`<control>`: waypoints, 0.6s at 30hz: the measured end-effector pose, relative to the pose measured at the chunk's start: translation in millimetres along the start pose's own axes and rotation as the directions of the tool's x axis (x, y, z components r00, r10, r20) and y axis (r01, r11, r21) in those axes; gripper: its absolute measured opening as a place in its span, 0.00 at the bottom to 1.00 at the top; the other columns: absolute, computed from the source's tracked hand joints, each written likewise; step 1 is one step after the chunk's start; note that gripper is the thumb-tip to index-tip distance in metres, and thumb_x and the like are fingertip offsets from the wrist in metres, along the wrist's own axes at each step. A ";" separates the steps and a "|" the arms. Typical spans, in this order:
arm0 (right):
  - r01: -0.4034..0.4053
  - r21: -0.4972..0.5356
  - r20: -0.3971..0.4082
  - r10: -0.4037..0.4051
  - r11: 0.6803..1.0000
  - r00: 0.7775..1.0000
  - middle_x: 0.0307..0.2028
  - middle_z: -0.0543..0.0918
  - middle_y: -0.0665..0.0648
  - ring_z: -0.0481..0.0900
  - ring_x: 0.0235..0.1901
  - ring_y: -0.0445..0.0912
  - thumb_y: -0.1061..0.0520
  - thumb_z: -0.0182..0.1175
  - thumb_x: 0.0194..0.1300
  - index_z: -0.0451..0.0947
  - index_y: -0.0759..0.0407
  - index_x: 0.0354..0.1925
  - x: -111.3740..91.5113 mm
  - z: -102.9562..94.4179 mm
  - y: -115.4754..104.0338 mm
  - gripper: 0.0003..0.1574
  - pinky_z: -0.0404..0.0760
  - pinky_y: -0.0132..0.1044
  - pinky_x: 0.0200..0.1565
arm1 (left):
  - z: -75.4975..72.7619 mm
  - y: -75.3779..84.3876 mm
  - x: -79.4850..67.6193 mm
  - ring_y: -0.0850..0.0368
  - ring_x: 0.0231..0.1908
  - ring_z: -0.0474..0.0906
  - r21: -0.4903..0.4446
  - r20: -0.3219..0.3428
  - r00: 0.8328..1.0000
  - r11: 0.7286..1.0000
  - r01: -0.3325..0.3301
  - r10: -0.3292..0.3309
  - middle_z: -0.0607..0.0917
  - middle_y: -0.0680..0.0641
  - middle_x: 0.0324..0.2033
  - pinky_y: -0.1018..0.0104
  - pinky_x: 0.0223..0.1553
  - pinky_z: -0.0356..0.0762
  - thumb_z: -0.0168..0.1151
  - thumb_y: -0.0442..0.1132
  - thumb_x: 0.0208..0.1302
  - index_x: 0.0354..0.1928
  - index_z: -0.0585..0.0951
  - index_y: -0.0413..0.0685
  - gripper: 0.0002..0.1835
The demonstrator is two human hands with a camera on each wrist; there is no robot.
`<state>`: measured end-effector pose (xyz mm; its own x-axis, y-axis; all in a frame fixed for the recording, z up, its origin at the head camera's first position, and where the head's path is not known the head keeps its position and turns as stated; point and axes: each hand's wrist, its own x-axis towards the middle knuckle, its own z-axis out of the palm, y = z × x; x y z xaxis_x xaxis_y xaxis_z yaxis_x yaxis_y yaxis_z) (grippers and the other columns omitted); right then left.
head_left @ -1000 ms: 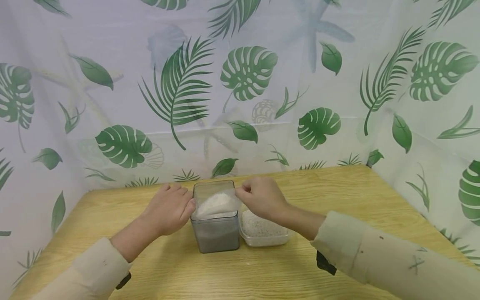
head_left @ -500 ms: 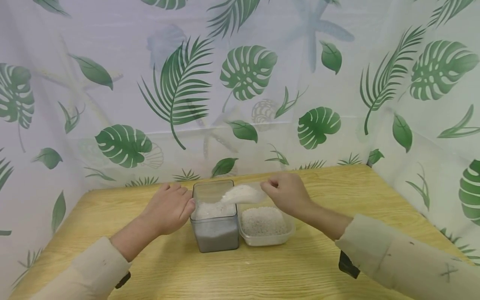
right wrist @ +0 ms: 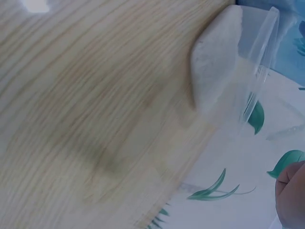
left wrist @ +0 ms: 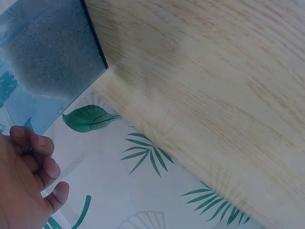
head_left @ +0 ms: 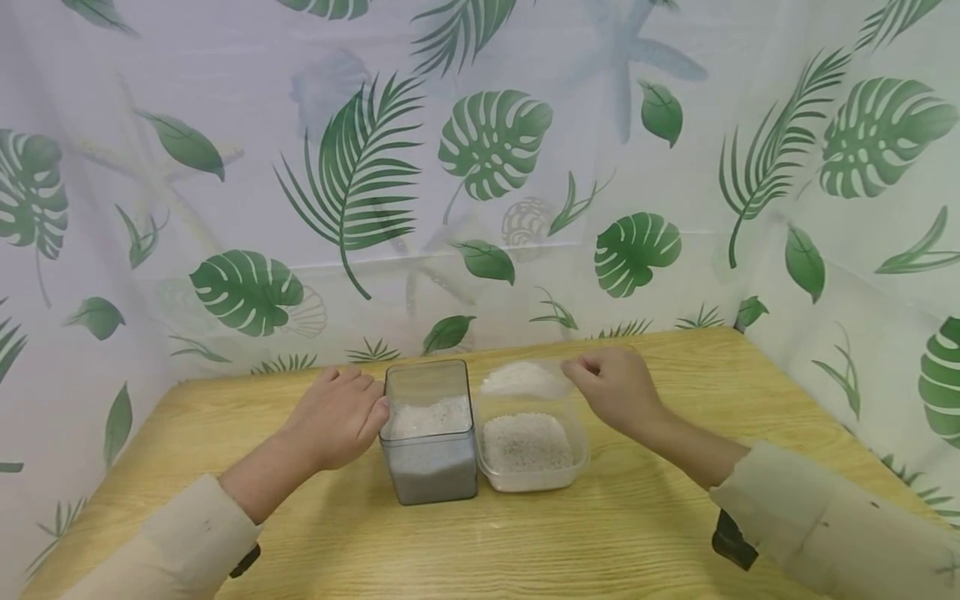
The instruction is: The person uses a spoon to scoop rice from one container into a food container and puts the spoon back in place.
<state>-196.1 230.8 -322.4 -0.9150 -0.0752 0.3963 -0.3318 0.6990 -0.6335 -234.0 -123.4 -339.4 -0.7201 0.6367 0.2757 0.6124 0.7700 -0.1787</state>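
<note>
My left hand (head_left: 341, 421) holds the left rim of a grey see-through bin (head_left: 437, 471), with its thumb at the wall. White, rice-like grains (head_left: 431, 417) fill the lower part of this bin. In the left wrist view the curled fingers (left wrist: 43, 143) lie close to the bin wall. My right hand (head_left: 618, 392) grips the handle end of a clear scoop (head_left: 551, 367), heaped with white grains. That scoop hangs over the back of a clear plastic tub (head_left: 536, 481), which holds a mound of similar grains (head_left: 527, 442). In the right wrist view, only part of the right hand (right wrist: 291, 195) shows.
The bin and the tub stand side by side on a wood-grain table (head_left: 487, 550). Leaf-patterned white sheeting (head_left: 525, 275) closes off the back and both sides. Beyond the tub, the table's back edge runs close behind the scoop.
My right hand has lifted the filled scoop out of the bin and carried it right, over the back of the tub. The left hand has stayed at the bin's rim.
</note>
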 end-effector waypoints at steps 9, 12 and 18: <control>0.158 -0.204 0.085 -0.144 0.966 0.986 0.10 0.53 0.41 0.49 0.14 0.36 0.58 0.56 0.65 0.54 0.49 0.11 -8.9 -0.9 21.4 0.30 0.58 0.31 0.23 | -1.2 0.2 -1.0 0.45 0.44 0.77 -0.004 0.005 1.000 1.000 0.002 -0.002 0.83 0.46 0.35 0.50 0.46 0.68 0.38 0.44 0.73 0.31 0.77 0.47 0.19; 0.400 -0.349 0.138 -0.375 0.847 0.916 0.12 0.53 0.40 0.48 0.16 0.34 0.57 0.59 0.62 0.55 0.46 0.12 -6.5 -0.2 26.7 0.29 0.56 0.29 0.22 | -1.5 0.5 -1.2 0.45 0.45 0.77 -0.005 0.006 1.000 1.000 0.001 -0.001 0.83 0.46 0.36 0.50 0.47 0.69 0.37 0.44 0.73 0.33 0.78 0.46 0.19; 0.821 -0.493 0.288 -0.837 0.287 0.465 0.14 0.64 0.46 0.56 0.18 0.39 0.57 0.59 0.61 0.65 0.52 0.15 17.7 -16.3 25.4 0.21 0.60 0.30 0.21 | -0.9 0.0 0.5 0.47 0.41 0.76 0.004 -0.013 1.000 1.000 -0.010 0.010 0.81 0.47 0.31 0.52 0.44 0.68 0.38 0.44 0.73 0.28 0.74 0.49 0.18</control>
<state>-216.9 258.9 -320.6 -0.2140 -0.8248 0.5234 -0.7339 0.4894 0.4711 -234.1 -123.1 -338.4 -0.7099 0.6437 0.2860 0.6183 0.7639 -0.1847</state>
